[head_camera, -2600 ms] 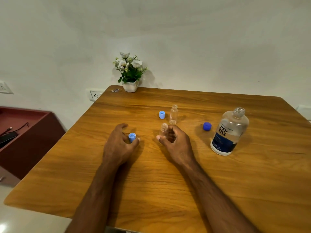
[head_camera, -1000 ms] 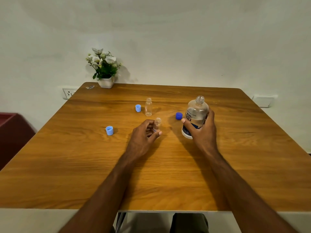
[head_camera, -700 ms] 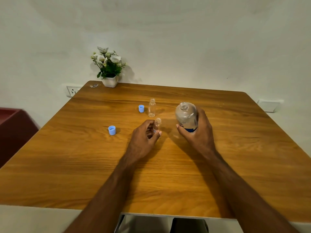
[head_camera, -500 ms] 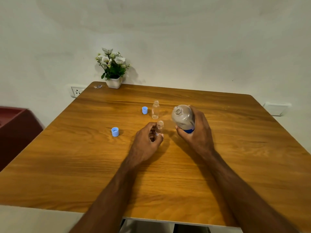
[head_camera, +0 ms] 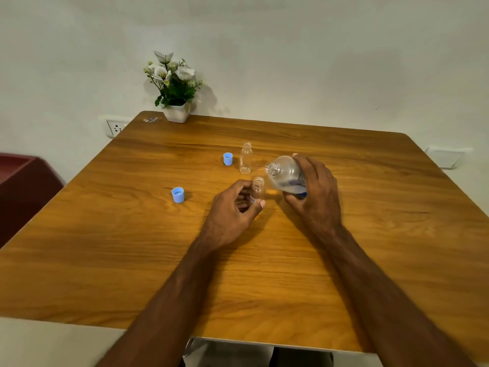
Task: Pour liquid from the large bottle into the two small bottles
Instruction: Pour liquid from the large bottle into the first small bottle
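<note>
The right hand (head_camera: pixel 315 192) has its grip around the tilted large bottle (head_camera: pixel 285 174), whose mouth is just beside the near small bottle (head_camera: pixel 257 190) pinched by the left hand (head_camera: pixel 232 210). At 12 o'clock stands the far small bottle (head_camera: pixel 245 158); two blue caps (head_camera: pixel 177 194) lie toward 10 on the tabletop (head_camera: pixel 132 247).

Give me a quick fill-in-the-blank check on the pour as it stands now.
1. The large bottle is gripped by the ____ hand.
2. The left hand holds the nearer small bottle, which stands ____ on the table.
3. The number of light blue caps lying on the table is ____.

Missing words: right; upright; two
</note>
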